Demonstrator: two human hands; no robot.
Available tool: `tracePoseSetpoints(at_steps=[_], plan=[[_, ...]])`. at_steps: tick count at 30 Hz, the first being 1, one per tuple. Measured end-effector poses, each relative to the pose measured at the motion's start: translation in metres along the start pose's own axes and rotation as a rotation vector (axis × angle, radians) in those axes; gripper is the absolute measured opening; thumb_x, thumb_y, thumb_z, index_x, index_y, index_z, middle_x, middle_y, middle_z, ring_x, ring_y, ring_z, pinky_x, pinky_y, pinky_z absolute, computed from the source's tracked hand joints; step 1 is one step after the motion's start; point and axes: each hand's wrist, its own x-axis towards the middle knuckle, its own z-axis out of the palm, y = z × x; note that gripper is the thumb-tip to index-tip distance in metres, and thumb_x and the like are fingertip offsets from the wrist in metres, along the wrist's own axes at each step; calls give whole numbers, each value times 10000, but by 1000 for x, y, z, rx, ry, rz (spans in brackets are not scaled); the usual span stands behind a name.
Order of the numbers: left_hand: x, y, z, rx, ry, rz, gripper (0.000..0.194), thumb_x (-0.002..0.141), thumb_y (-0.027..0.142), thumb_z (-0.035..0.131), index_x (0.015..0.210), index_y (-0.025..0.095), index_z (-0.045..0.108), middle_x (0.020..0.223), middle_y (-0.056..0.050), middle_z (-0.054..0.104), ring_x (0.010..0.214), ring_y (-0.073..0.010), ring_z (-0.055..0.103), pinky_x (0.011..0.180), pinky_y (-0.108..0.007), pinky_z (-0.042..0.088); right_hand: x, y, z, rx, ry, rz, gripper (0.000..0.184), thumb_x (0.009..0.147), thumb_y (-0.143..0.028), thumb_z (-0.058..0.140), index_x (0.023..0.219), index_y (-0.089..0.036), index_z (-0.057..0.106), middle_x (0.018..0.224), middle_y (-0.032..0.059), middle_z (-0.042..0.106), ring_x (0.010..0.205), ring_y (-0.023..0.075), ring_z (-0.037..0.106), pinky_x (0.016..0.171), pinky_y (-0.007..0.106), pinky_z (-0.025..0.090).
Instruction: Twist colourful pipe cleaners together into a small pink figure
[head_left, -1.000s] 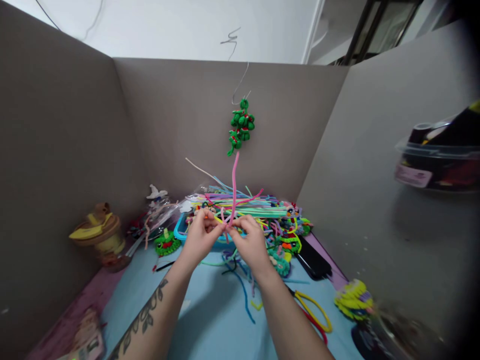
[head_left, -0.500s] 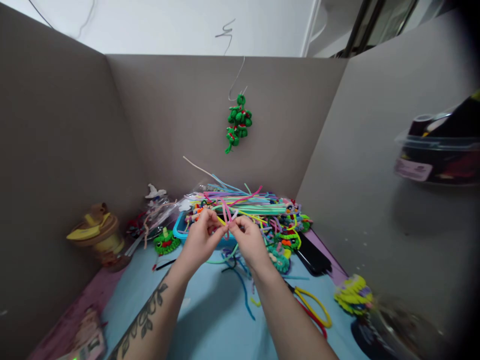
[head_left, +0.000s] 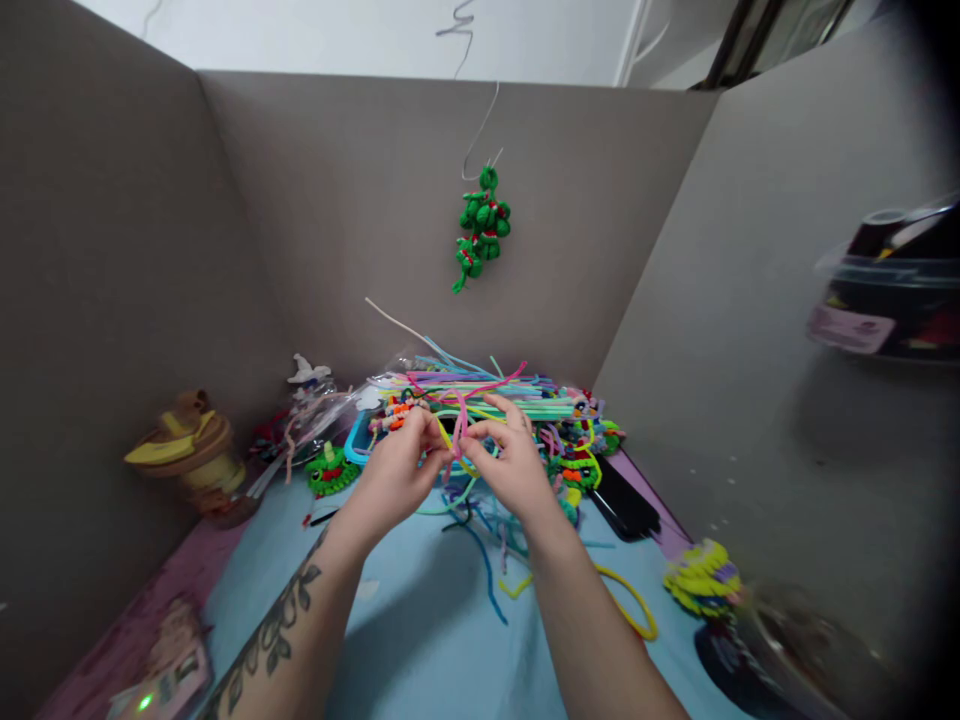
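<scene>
Head view: on the left, a green fuzzy piece (head_left: pixel 330 470) sits on the blue cloth (head_left: pixel 405 640). Next is the left hand (head_left: pixel 409 462), with its thumb and finger pinched on the pink fuzzy stem (head_left: pixel 460 425). A yellow stem (head_left: pixel 445 434) is there too, between the hands. A second ago the pink stem stood up tall; now it is bent over into a small loop, so the work seems to be at the bending part. The right hand (head_left: pixel 512 458) has its thumb and a finger close together at the loop, with another finger lifted. I can't tell if it grips.
</scene>
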Motion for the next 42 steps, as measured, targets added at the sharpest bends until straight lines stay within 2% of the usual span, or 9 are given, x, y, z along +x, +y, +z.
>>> tracePoseSetpoints(at_steps=[5, 9, 13, 17, 22, 27, 34, 38, 42], plan=[[-1, 9, -3, 215, -36, 23, 134, 805, 170, 537, 793, 241, 424, 707, 9, 573, 621, -171, 534, 572, -262, 347, 0, 2, 2, 52, -112, 65, 136, 762, -291, 664, 648, -221, 689, 1290, 85, 510, 1272, 289, 398, 1061, 491, 259], [0, 12, -1, 249, -17, 33, 98, 806, 186, 548, 809, 240, 466, 724, -2, 595, 629, -179, 543, 572, -270, 349, -1, 6, 8, 102, -100, 65, 188, 788, -308, 627, 630, -212, 656, 1275, 83, 519, 1249, 270, 431, 1059, 457, 272], [1, 10, 0, 200, 149, 8, 146, 830, 242, 552, 966, 225, 501, 839, -14, 630, 647, -158, 552, 605, -263, 381, 0, 12, 15, 211, 17, 139, 231, 830, -338, 572, 660, -196, 635, 1211, 96, 519, 1191, 244, 481, 1026, 405, 330], [2, 8, 3, 126, 316, -35, 85, 838, 270, 552, 891, 209, 527, 741, 9, 604, 569, -132, 514, 564, -248, 370, 2, 13, 16, 249, 144, 181, 320, 872, -408, 517, 674, -183, 629, 1170, 103, 508, 1146, 225, 496, 993, 367, 360], [2, 10, 14, -147, 241, -98, 105, 778, 289, 636, 808, 204, 583, 749, 0, 639, 663, -151, 594, 612, -246, 418, -1, 7, 17, 278, 216, 186, 312, 859, -443, 546, 710, -185, 641, 1173, 92, 508, 1140, 222, 499, 971, 349, 387], [4, 15, 22, -394, 259, -170, 146, 719, 265, 683, 747, 191, 561, 702, 8, 627, 653, -142, 617, 594, -227, 439, -3, 2, 21, 330, 193, 183, 265, 828, -405, 604, 675, -191, 639, 1150, 97, 534, 1152, 233, 507, 986, 364, 391], [6, 8, 21, -440, 267, -212, 190, 703, 298, 718, 745, 171, 583, 679, -2, 643, 621, -134, 618, 587, -229, 455, -4, 0, 27, 325, 191, 173, 251, 772, -382, 662, 616, -196, 597, 1055, 75, 564, 1107, 233, 523, 965, 359, 397], [7, 5, 15, -483, 237, -256, 221, 692, 319, 738, 743, 167, 585, 631, 7, 639, 583, -125, 605, 560, -219, 440, 1, 15, 16, 322, 224, 132, 201, 831, -392, 581, 795, -204, 641, 956, 54, 613, 922, 200, 571, 817, 319, 459], [9, 6, 4, -602, 158, -318, 253, 648, 305, 775, 715, 166, 574, 620, 9, 645, 584, -111, 602, 568, -203, 437, 9, 35, -5, 198, 266, 80, 216, 820, -266, 555, 995, -204, 665, 930, 50, 603, 798, 178, 557, 734, 306, 463]])
